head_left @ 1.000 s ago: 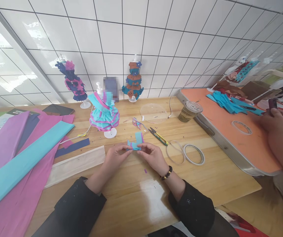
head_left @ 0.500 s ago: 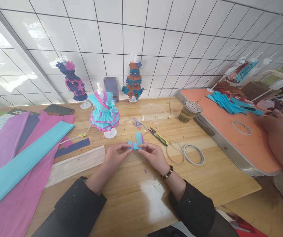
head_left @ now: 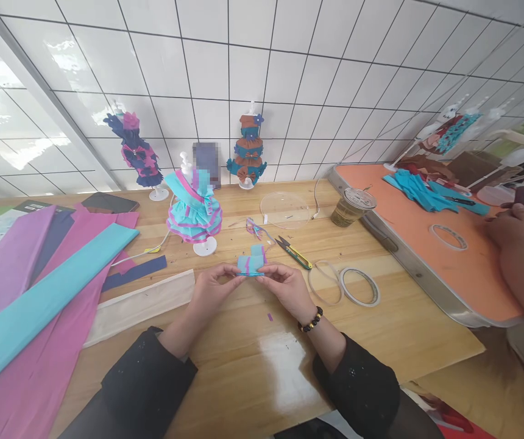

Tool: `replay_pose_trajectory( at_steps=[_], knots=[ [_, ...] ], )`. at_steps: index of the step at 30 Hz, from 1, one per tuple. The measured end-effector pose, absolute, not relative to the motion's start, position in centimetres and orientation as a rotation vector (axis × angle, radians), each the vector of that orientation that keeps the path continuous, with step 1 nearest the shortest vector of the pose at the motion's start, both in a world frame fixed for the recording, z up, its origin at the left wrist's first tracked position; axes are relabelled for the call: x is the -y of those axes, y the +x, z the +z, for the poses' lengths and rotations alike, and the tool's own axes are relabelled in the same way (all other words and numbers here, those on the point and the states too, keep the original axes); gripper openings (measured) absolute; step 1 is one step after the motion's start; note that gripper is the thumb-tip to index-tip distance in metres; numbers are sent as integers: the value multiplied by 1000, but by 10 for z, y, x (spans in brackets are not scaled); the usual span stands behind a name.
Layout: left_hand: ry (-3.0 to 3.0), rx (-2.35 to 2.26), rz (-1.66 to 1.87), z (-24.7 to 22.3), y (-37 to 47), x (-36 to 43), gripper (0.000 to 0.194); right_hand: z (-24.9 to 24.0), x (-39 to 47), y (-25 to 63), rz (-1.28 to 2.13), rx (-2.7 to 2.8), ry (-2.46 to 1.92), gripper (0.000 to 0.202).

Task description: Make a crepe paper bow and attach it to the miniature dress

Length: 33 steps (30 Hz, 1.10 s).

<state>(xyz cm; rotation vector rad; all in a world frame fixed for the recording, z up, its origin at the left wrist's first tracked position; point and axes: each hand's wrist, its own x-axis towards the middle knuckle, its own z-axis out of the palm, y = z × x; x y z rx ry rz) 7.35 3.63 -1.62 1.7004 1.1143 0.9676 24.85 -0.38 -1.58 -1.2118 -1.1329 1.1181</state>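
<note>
A small turquoise piece with purple stripes [head_left: 251, 264] is stretched between both hands, just above the wooden table [head_left: 225, 366]. My left hand [head_left: 216, 285] pinches its left end between thumb and forefinger. Its right end is pinched by my right hand [head_left: 287, 286], which has a beaded bracelet at the wrist. Part of the piece stands up behind the fingers. Right behind the hands lie thread snips [head_left: 293, 252] and a small tangle of coloured strips [head_left: 253, 228]. A form in a turquoise and pink ruffled dress [head_left: 194, 210] stands beyond my left hand.
Turquoise [head_left: 56, 305] and pink sheets [head_left: 38, 366] cover the left side. Tape rolls [head_left: 359, 286], a lidded cup [head_left: 352, 206] and a clear disc [head_left: 284, 210] lie rightward. Two dressed forms stand behind. Another person's hand [head_left: 518, 225] is over the orange table [head_left: 403, 244].
The turquoise piece between my fingers now shows a broader, flatter striped face. My hands have barely moved. At the right, the other person's hand has shifted slightly.
</note>
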Motion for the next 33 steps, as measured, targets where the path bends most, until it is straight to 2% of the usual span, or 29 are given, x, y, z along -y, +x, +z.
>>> replay_pose_trajectory(
  at_steps=[10,17,21,27,33],
  knots=[
    [1594,-998,1011,-21,74,-38,14,-14,4,248,1146,1087,-1190,15],
    [1575,-1000,998,-23,74,-37,17,-12,4,247,1170,1079,-1189,15],
    [1581,-985,1005,-25,74,-39,25,-14,4,247,1179,1085,-1188,17],
    [1595,-1067,1004,-24,74,-38,50,-14,4,247,1174,1079,-1143,22],
    [1577,-1058,966,-20,75,-36,50,-12,5,247,1141,1125,-1166,18]
  ],
)
